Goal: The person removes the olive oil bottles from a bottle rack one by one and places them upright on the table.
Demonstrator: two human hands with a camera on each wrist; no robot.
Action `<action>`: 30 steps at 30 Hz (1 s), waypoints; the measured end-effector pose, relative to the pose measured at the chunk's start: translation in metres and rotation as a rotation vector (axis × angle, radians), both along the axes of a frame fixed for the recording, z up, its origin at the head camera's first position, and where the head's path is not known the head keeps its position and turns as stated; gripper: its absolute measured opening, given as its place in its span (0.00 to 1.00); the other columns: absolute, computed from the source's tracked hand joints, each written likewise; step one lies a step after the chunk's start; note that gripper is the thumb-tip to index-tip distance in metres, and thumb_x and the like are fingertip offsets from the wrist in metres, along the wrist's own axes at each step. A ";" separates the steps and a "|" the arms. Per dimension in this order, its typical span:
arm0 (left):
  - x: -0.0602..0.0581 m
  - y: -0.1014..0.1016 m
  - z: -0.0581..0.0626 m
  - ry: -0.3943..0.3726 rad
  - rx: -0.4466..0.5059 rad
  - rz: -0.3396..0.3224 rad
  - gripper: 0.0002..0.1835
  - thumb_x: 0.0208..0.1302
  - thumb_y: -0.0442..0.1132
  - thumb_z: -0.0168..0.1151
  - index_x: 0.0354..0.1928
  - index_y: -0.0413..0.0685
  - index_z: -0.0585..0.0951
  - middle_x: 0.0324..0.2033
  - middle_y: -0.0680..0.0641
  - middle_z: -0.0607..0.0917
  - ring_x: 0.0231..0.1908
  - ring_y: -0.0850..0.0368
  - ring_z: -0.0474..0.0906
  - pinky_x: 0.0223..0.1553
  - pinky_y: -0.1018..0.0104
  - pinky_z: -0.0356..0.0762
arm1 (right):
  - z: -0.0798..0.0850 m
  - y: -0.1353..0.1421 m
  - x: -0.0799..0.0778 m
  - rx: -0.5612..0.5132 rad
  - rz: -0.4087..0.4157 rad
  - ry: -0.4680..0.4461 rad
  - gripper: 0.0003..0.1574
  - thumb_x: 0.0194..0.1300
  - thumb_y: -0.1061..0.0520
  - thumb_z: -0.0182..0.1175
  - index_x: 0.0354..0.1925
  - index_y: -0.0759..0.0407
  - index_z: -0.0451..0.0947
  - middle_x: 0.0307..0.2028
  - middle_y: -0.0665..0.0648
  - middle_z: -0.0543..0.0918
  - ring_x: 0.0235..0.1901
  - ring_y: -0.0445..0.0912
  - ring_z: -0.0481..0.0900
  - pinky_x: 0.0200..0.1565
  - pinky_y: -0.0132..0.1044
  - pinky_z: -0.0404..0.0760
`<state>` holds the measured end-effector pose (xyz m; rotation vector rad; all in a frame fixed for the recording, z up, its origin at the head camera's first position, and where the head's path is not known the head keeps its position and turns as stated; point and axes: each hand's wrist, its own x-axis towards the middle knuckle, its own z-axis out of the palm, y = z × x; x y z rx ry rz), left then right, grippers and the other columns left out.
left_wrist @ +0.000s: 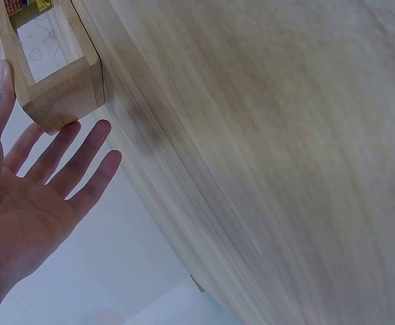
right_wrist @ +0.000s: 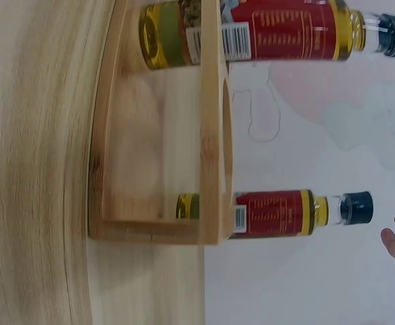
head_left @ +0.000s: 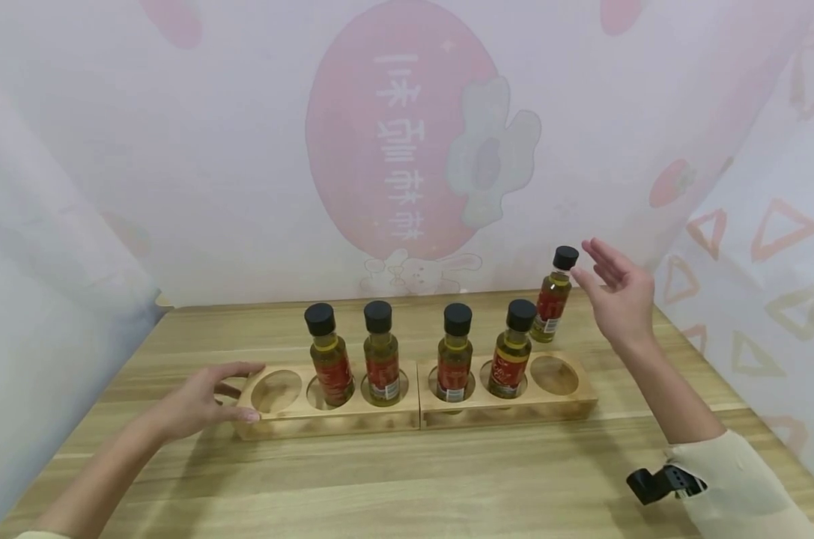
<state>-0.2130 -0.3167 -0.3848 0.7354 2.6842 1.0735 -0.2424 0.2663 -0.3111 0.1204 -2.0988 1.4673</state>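
Two wooden bottle racks [head_left: 400, 421] with round holes stand end to end on the table. Several oil bottles [head_left: 383, 367] with red labels and black caps stand in their holes; the leftmost hole and the rightmost hole [head_left: 555, 376] hold none. My left hand [head_left: 201, 404] is at the left end of the racks, thumb at the front corner and index finger at the back corner, the other fingers spread in the left wrist view. Behind the right end another oil bottle [head_left: 553, 305] stands on the table. My right hand [head_left: 618, 296] is raised beside its cap, fingers extended and holding nothing.
A pale printed cloth [head_left: 245, 150] hangs behind the table and along both sides. The wooden table [head_left: 380, 486] extends in front of the racks. A black camera mount [head_left: 663, 483] sits on the right sleeve.
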 end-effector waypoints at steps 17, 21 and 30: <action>-0.004 0.004 -0.003 -0.005 0.007 0.002 0.42 0.61 0.41 0.77 0.70 0.25 0.68 0.67 0.22 0.70 0.50 0.32 0.83 0.42 0.55 0.87 | -0.018 -0.024 0.026 -0.047 0.501 0.007 0.27 0.74 0.68 0.60 0.67 0.77 0.70 0.60 0.52 0.85 0.58 0.36 0.83 0.58 0.28 0.79; -0.003 0.003 -0.003 -0.008 0.007 0.007 0.42 0.61 0.41 0.77 0.70 0.25 0.68 0.67 0.23 0.71 0.50 0.32 0.83 0.42 0.54 0.87 | -0.025 -0.027 0.027 -0.002 0.536 -0.046 0.27 0.75 0.66 0.60 0.68 0.75 0.71 0.61 0.51 0.85 0.57 0.35 0.82 0.57 0.27 0.79; -0.002 0.002 -0.001 -0.013 0.011 0.024 0.42 0.61 0.41 0.77 0.71 0.27 0.68 0.67 0.22 0.70 0.51 0.30 0.82 0.42 0.47 0.87 | -0.029 -0.034 0.024 -0.084 0.656 -0.084 0.26 0.72 0.71 0.62 0.66 0.70 0.75 0.53 0.48 0.89 0.54 0.42 0.87 0.55 0.33 0.83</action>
